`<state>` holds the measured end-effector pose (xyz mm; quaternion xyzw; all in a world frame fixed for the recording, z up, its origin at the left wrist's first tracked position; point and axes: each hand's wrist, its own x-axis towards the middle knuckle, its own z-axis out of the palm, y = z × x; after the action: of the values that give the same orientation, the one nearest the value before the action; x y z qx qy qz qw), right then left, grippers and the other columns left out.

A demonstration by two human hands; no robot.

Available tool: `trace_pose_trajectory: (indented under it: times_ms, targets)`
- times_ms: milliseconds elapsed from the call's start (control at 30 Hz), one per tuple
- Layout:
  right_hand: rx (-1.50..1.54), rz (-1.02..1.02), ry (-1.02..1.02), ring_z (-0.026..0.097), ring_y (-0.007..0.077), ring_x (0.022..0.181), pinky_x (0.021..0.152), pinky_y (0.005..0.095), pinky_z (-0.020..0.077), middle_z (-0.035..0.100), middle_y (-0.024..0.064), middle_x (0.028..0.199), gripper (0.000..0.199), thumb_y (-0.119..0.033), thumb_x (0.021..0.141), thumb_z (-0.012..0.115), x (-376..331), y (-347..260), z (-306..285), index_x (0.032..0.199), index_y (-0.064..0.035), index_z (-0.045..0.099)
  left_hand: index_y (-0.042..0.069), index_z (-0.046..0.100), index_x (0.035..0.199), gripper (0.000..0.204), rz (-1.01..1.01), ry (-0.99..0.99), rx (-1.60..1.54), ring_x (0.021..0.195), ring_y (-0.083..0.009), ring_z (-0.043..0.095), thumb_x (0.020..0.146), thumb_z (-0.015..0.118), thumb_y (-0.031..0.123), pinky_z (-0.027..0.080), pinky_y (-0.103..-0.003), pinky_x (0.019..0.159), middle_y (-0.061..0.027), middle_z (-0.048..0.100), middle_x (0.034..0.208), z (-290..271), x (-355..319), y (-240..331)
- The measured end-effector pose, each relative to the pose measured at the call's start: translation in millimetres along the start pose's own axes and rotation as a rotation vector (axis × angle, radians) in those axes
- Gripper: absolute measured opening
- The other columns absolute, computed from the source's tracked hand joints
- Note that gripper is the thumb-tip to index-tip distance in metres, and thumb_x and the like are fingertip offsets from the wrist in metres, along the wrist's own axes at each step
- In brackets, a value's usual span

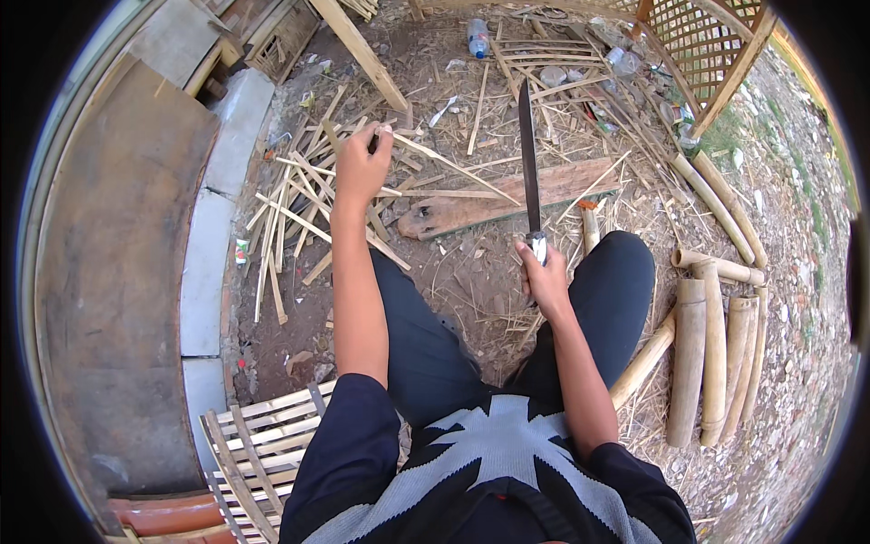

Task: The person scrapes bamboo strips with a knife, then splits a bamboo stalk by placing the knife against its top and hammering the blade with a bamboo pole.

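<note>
My right hand (546, 283) is wrapped round the handle of a machete (529, 150). Its long dark blade points away from me, nearly upright in the view. My left hand (363, 165) is closed, up at the left, on one end of a thin bamboo strip (453, 167). That strip slants down to the right, its far end close to the blade. Beneath it a worn wooden plank (507, 197) lies across the ground. Many loose bamboo strips (288, 213) are scattered under and beside my left forearm.
Cut bamboo poles (690, 363) are grouped at my right. A slatted bamboo frame (263, 444) sits at lower left, near a concrete block edge (207, 281) and a brown board (118, 272). Ahead are a wooden post (362, 54), a plastic bottle (478, 38) and a lattice panel (707, 45).
</note>
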<state>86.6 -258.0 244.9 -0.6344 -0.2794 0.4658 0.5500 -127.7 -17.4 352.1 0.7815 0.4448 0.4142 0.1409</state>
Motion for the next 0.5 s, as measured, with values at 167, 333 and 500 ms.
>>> trace_pose_trajectory:
  times_ms: [167, 333, 500]
  targets:
    - [0.090, 0.098, -0.018, 0.046, 0.0100, 0.039, 0.038, 0.0271, 0.0368, 0.051, 0.0005, 0.055, 0.026, -0.027, 0.094, 0.066, 11.9, 12.8, -11.3, 0.084, -0.0049, 0.056, -0.004, 0.067, 0.098, 0.036, -0.106, -0.044, -0.054, 0.063, -0.0258, 0.057, 0.094, 0.056, 0.031, 0.045, -0.037, 0.064, -0.0152, 0.064, 0.071, 14.5, 0.8, 14.8]
    - [0.076, 0.115, -0.036, 0.046, 0.0100, 0.039, 0.038, 0.0265, 0.0359, 0.051, 0.0003, 0.056, 0.028, -0.029, 0.095, 0.065, 17.0, 23.6, -16.3, 0.083, -0.0064, 0.055, -0.005, 0.067, 0.101, 0.038, -0.096, -0.070, -0.089, 0.066, -0.0234, 0.060, 0.094, 0.056, 0.030, 0.046, -0.036, 0.066, -0.0157, 0.066, 0.073, 25.2, 2.0, -6.2]
    - [0.075, 0.110, -0.051, 0.046, 0.0097, 0.039, 0.038, 0.0258, 0.0353, 0.051, 0.0003, 0.057, 0.029, -0.030, 0.096, 0.064, 17.2, 26.1, -23.0, 0.083, -0.0068, 0.054, -0.011, 0.066, 0.108, 0.044, -0.113, -0.152, -0.084, 0.088, -0.0269, 0.067, 0.093, 0.057, 0.030, 0.049, -0.035, 0.082, -0.0210, 0.072, 0.093, 34.5, 5.5, -19.6]
